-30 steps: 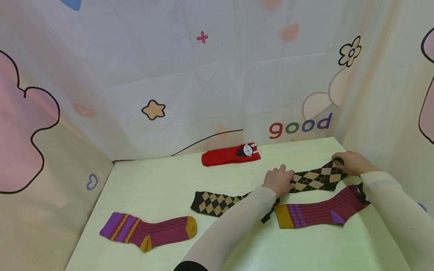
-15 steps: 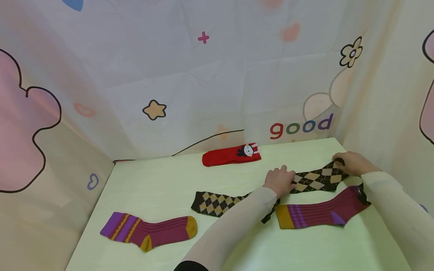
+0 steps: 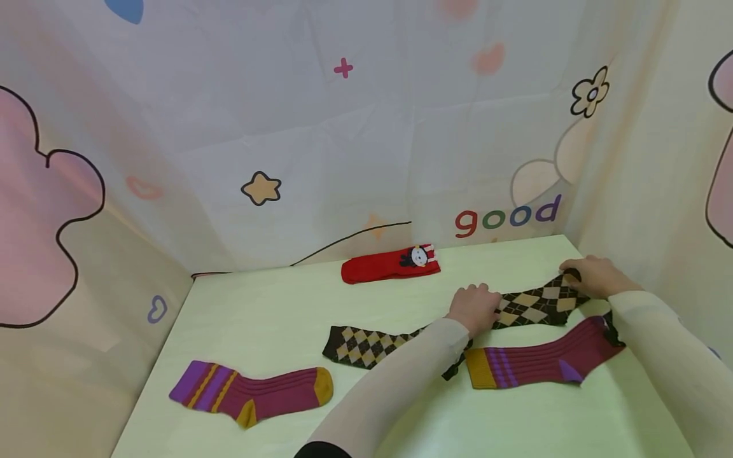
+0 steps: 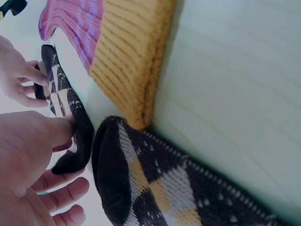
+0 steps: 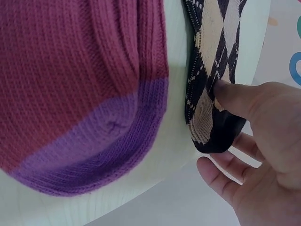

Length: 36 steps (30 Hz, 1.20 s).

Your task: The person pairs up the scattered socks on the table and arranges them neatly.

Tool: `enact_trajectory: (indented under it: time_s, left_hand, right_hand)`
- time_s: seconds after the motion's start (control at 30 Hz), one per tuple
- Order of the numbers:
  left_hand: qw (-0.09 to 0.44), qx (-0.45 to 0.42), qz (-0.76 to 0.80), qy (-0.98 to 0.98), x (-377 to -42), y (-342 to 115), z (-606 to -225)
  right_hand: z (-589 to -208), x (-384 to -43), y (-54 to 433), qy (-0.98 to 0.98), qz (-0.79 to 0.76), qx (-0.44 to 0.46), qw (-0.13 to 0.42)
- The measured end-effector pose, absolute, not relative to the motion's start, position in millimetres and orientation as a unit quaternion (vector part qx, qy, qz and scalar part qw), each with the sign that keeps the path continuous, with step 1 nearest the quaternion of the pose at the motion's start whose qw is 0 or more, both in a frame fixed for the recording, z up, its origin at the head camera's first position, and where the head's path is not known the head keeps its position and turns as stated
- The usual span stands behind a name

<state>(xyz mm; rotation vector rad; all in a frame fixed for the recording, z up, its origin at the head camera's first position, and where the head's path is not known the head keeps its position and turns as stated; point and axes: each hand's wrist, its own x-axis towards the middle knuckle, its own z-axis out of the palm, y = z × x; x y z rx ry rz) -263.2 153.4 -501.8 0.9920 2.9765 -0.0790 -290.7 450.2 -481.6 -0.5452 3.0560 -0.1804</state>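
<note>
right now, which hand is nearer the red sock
Left. The left hand is in front of the red sock and to its right, pinching one end of an argyle sock; the right hand is farther right, at the other end.

Behind the pale green table (image 3: 258, 318) there hangs a whitish cloth (image 3: 343, 140), printed with a star (image 3: 261, 189), a flower (image 3: 592, 95) and the word "good" (image 3: 508, 216). A large pink shape (image 3: 28, 235) is at the left.

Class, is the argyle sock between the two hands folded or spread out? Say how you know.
Spread out: the argyle sock reaches lengthwise from the left hand to the right hand, its diamonds showing between them.
</note>
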Motion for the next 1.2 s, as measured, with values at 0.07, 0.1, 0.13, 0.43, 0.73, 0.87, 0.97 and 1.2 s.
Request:
enact_trajectory:
  time_s: [0.07, 0.1, 0.13, 0.43, 0.73, 0.87, 0.97, 1.2]
  left_hand:
    - [-0.002, 0.321, -0.022, 0.947, -264, 153, -500]
    - [-0.003, 0.323, -0.022, 0.946, -265, 153, -500]
    - [-0.005, 0.326, -0.024, 0.945, -265, 153, -499]
    - [0.012, 0.329, -0.001, 0.944, -263, 150, -489]
    - [0.032, 0.336, 0.022, 0.941, -262, 146, -479]
    - [0.023, 0.337, 0.022, 0.941, -262, 144, -478]
    - [0.018, 0.342, 0.031, 0.939, -262, 142, -476]
    - [0.017, 0.355, 0.072, 0.932, -263, 132, -463]
  right_hand:
    - [-482, -291, 450, 0.980, -0.069, -0.184, 0.016]
    - [-483, -291, 450, 0.979, -0.074, -0.189, 0.015]
    - [-483, -291, 450, 0.978, -0.078, -0.194, 0.016]
    - [-484, -293, 457, 0.976, -0.088, -0.200, 0.020]
    - [-477, -290, 459, 0.974, -0.107, -0.196, 0.028]
    - [-472, -286, 459, 0.973, -0.126, -0.189, 0.030]
    - [-467, -284, 459, 0.974, -0.129, -0.185, 0.028]
    - [-454, -281, 455, 0.974, -0.123, -0.188, 0.004]
